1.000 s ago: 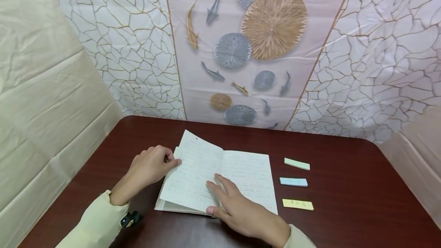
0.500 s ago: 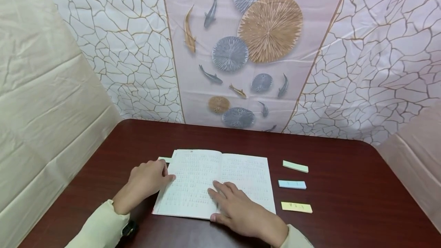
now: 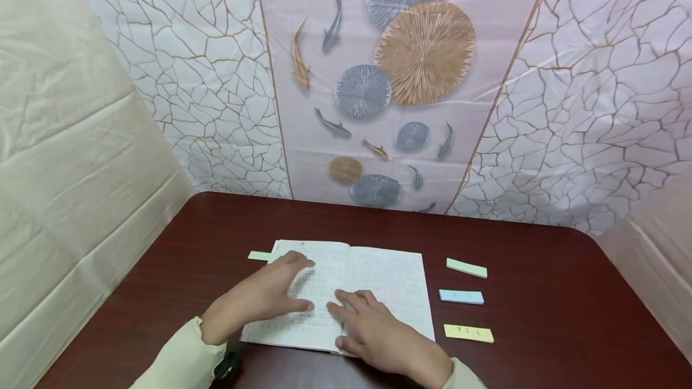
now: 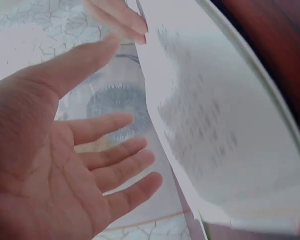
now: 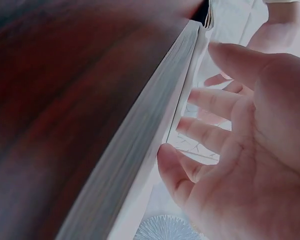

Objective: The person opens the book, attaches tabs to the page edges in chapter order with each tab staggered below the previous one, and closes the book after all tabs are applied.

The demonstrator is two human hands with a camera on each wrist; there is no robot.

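An open book [image 3: 386,275] with printed pages lies flat on the table. My left hand [image 3: 265,293] hovers over its left page, thumb and fingers spread apart; in the left wrist view the left hand [image 4: 65,150] holds nothing and its fingertips stand off the paper. My right hand [image 3: 381,335] rests its fingertips on the book near the centre fold, fingers loosely bent around nothing. A pale green sticky tab [image 3: 259,255] juts out past the book's upper left edge. The book's thick page edge [image 5: 140,135] shows beside the right hand in the right wrist view.
To the right of the book lie three sticky-note pads in a column: green [image 3: 467,268], blue [image 3: 461,296] and yellow [image 3: 468,333]. Beneath everything is a dark red-brown table [image 3: 551,299]. A patterned cloth [image 3: 362,155] hangs behind its far edge.
The raised left page has come down flat, and the green tab shows at its edge. My left hand has let go and moved right over the page. The right hand stays nearly still.
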